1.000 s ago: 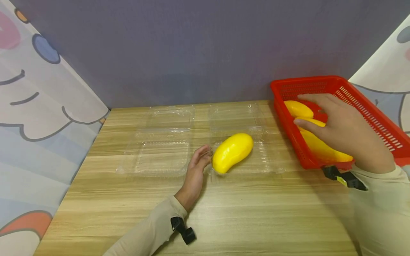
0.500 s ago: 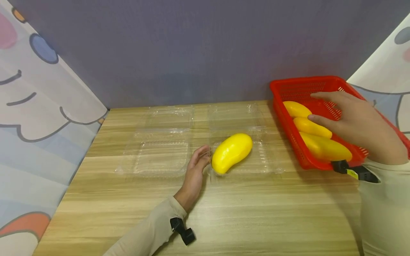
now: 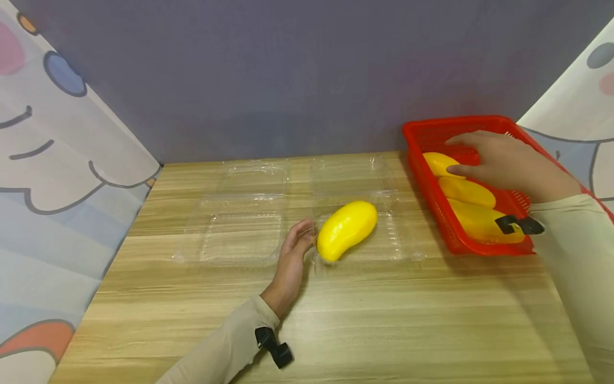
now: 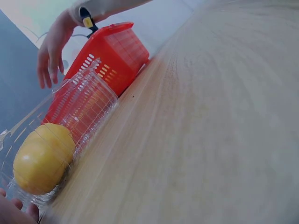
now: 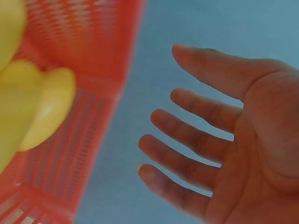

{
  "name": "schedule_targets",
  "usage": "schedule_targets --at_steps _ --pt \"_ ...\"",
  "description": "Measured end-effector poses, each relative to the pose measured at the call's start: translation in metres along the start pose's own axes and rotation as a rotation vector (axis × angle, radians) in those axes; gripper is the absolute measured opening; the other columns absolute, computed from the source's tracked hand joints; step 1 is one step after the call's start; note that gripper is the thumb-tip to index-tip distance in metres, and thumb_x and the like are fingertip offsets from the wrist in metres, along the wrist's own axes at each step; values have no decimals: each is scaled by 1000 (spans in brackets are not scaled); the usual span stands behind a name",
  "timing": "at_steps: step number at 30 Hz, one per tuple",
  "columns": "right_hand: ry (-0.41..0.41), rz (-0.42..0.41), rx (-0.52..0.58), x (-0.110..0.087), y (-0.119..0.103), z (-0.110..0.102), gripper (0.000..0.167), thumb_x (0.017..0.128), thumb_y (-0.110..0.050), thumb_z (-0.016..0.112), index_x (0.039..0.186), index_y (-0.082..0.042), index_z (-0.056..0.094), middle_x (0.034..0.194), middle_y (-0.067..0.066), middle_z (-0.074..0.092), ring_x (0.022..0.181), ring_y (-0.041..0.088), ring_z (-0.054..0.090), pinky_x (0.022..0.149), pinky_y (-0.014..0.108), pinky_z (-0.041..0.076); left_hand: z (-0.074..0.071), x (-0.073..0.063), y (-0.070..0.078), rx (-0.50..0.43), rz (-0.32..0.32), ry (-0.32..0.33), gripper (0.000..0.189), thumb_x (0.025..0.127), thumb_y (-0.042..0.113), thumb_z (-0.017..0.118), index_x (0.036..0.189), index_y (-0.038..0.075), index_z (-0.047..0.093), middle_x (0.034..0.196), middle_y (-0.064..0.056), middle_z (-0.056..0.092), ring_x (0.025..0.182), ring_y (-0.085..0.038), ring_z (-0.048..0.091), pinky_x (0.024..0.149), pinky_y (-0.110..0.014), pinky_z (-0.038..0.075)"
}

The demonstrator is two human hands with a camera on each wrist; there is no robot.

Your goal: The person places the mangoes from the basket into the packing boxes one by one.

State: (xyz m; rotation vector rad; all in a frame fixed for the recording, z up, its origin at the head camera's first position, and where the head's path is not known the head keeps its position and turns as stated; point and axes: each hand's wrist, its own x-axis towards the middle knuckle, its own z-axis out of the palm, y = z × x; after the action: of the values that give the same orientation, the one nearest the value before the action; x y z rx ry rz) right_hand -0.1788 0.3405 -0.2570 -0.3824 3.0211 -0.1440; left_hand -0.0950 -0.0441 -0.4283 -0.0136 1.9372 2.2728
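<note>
A yellow mango (image 3: 347,230) lies slanted in the base of the right-hand clear plastic clamshell box (image 3: 390,240), whose lid is folded back. My left hand (image 3: 291,261) rests against that box's left side, fingers relaxed; in the left wrist view its fingertips (image 4: 17,204) show just below the mango. Above the red basket (image 3: 434,205) hovers my right hand (image 3: 508,162), fingers spread and nothing in them. Three mangoes show in the basket: one at the back (image 3: 438,164), a middle one (image 3: 467,192) and a front one (image 3: 479,223), which the wrist camera partly covers.
Left of my left hand stands a second opened clamshell box (image 3: 244,237) with nothing in it. A grey wall (image 3: 288,80) rises behind the wooden table (image 3: 384,320). Cartoon-printed panels (image 3: 72,160) flank both sides.
My right hand first drew back to the right over the basket, then moved left and away from me, toward the back mango. The left hand and the mango in the box stay put.
</note>
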Motion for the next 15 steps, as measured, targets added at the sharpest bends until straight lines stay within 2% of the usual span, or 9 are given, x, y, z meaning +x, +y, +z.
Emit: schedule_targets --at_steps 4,9,12,15 --pt "-84 7 -55 17 9 5 68 91 -41 69 146 -7 46 148 28 44 134 49 37 104 74 35 1 1 -1 -13 2 1 41 103 16 44 143 13 47 149 -7 47 142 -26 39 121 -48 28" --pt "-180 53 -120 29 22 10 75 86 -43 74 144 -4 47 146 33 43 130 54 39 98 76 38 3 2 -3 -22 9 -9 41 103 15 43 144 10 46 149 -9 47 142 -27 39 121 -48 30" --pt "-210 57 -132 30 30 15 68 83 -38 78 135 -2 55 136 32 53 119 51 50 92 72 45 3 2 -3 -20 10 -8 41 103 15 43 143 10 46 149 -8 47 142 -26 39 121 -47 30" --pt "-228 55 -106 27 38 21 60 77 -36 84 122 -3 63 121 25 65 101 40 62 84 65 53 3 3 -3 -20 11 -7 40 103 15 43 143 11 47 149 -8 47 142 -26 39 120 -47 31"
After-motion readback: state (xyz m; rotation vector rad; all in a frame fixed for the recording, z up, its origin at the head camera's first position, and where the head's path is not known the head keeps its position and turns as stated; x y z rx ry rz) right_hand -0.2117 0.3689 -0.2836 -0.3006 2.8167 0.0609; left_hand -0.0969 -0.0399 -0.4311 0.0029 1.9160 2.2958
